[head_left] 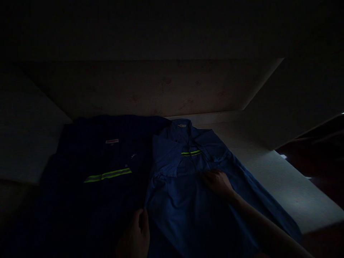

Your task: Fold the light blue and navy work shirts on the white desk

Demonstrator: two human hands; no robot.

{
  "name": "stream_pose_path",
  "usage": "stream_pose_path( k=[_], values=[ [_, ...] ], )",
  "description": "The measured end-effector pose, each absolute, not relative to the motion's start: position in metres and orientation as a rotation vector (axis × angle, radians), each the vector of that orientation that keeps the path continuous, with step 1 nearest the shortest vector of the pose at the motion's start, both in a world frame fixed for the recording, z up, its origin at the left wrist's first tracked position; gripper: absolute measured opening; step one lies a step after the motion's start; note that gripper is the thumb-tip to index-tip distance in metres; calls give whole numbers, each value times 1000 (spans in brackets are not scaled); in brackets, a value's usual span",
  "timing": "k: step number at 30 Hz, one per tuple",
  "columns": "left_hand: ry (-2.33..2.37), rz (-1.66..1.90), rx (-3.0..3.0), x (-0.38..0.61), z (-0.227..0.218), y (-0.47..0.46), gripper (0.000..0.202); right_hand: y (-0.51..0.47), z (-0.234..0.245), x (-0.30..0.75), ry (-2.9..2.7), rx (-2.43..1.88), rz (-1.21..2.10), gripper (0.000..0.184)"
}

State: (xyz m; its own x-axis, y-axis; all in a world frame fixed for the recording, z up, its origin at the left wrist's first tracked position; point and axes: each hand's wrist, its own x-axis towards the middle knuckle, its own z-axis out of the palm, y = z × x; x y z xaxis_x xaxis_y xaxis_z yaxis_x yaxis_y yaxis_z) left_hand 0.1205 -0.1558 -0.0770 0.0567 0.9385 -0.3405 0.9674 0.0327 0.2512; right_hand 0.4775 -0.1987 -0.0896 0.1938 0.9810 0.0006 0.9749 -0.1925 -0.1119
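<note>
You seemed to be arranging the shirt (182,204), which lay from the centre of the frame down to its lower right. Your left hand (138,229) was narrow, pinching its left edge; your right hand (217,182) touched its front, though I couldn't tell whether the fingers gripped cloth. The next move probably called for light, even tension, leaving the jacket (91,156) alongside undisturbed. Gloom swallowed the jacket's lower outline, and the bottom edge of the frame cut off the shirt's hem.
</note>
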Motion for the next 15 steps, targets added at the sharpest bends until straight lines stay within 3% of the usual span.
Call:
stream_pose_path(
  k=[5, 10, 15],
  values=[
    [1879, 27, 1908, 115, -83, -157, 48, -202, -87, 475, -1883, -2376, 165, 47],
    [1788, 425, 1923, 109, -84, -158, 42, -200, -75, 471, -1705, -2378, 443, 49],
    [1875, 816, 1803, 105, -87, -206, 52, -202, -57, 493, -1730, -2209, 800, 45]
  ],
)
